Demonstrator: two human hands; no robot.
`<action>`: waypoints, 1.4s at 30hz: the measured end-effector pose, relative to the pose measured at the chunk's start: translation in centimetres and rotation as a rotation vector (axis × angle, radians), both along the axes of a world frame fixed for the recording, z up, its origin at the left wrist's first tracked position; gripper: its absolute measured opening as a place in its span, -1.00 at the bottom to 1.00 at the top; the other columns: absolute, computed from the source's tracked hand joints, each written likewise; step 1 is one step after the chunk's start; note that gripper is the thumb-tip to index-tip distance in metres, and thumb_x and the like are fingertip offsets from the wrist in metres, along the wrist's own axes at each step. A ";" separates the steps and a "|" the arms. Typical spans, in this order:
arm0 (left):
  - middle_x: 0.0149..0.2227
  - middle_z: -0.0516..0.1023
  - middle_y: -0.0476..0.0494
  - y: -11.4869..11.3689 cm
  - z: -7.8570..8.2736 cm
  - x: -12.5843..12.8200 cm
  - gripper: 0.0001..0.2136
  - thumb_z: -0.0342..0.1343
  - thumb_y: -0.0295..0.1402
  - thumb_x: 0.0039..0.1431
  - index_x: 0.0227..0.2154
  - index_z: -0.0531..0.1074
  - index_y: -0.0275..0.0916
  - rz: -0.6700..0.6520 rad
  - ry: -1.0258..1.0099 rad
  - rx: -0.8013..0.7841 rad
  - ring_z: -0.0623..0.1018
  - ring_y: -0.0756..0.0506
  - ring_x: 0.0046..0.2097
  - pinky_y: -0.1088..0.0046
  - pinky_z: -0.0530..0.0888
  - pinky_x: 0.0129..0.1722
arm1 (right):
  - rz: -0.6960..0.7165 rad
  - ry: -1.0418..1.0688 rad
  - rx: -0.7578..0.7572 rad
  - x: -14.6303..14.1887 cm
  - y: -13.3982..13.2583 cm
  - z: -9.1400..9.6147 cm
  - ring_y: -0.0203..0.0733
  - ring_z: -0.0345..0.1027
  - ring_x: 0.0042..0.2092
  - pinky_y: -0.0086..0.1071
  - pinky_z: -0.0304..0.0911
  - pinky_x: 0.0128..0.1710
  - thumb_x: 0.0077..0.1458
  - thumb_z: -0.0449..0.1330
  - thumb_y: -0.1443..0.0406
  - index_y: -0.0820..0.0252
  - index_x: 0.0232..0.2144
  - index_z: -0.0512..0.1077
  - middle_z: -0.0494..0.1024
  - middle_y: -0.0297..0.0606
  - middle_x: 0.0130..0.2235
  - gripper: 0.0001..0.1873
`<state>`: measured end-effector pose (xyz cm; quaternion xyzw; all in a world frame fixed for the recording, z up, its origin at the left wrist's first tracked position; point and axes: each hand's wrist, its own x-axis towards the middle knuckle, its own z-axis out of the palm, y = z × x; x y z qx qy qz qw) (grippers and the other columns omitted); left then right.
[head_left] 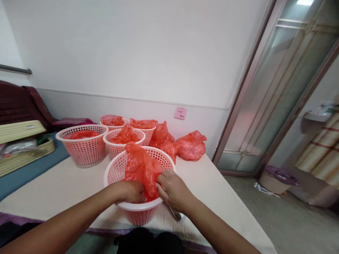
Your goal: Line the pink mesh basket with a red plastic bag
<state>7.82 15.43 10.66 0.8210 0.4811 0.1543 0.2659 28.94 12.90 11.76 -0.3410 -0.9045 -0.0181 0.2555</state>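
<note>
A pink-white perforated plastic basket (141, 216) stands near the front edge of the table, with a crumpled red plastic bag (141, 164) bunched up inside it. My left hand (134, 191) reaches over the left rim down into the basket; its fingers are curled against the bag and partly hidden. At the right rim, my right hand (172, 187) is closed on a fold of the same bag. Below that hand, a dark flat object with a pale edge (176, 214) lies on the table, mostly covered.
Several similar baskets (86, 150) holding red bags stand behind and to the left. Loose red plastic bags (191, 145) lie against the wall. A pink note (180, 113) is stuck there. An open yellow box (29, 155) sits far left. White cloth covers the table (212, 197).
</note>
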 end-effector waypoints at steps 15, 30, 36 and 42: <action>-0.05 0.51 -0.29 2.5 4.2 -1.2 -0.61 -0.09 -0.60 0.10 -0.03 0.40 -0.25 -0.278 0.300 0.658 0.42 -0.25 0.07 0.06 0.20 0.16 | -0.005 0.096 -0.045 -0.1 0.6 -2.7 -0.22 0.22 -0.34 -0.36 0.12 -0.29 0.16 0.04 0.39 0.17 -0.47 0.30 0.38 -0.31 -0.42 -0.84; -0.42 0.48 -0.09 -2.5 3.3 -4.9 -0.56 -0.21 -0.07 0.33 -0.45 0.43 -0.21 -0.179 0.222 0.180 0.44 -0.07 -0.39 0.42 0.23 -0.37 | -0.542 0.071 0.052 3.7 2.8 -0.7 -0.09 0.30 -0.29 -0.22 0.12 -0.21 0.13 0.08 0.39 0.17 -0.49 0.35 0.47 -0.22 -0.41 -0.84; -0.29 0.56 -0.21 -4.7 1.8 -3.2 -0.51 -0.15 0.09 0.25 -0.33 0.47 -0.24 -0.203 0.338 0.264 0.51 -0.18 -0.30 0.35 0.27 -0.33 | -0.261 0.068 0.261 1.3 -0.1 2.4 -0.02 0.23 -0.13 -0.10 0.09 -0.04 0.18 0.07 0.38 0.18 -0.39 0.39 0.46 -0.13 -0.28 -0.87; -0.26 0.59 -0.28 -6.5 -0.7 -2.4 -0.42 -0.26 0.10 0.27 -0.27 0.49 -0.27 -0.164 0.426 0.303 0.55 -0.27 -0.24 0.28 0.30 -0.33 | -0.008 -0.081 0.043 -1.2 -2.2 -0.2 -0.15 0.29 -0.29 -0.29 0.17 -0.25 0.25 0.10 0.18 0.17 -0.33 0.40 0.47 -0.23 -0.32 -0.80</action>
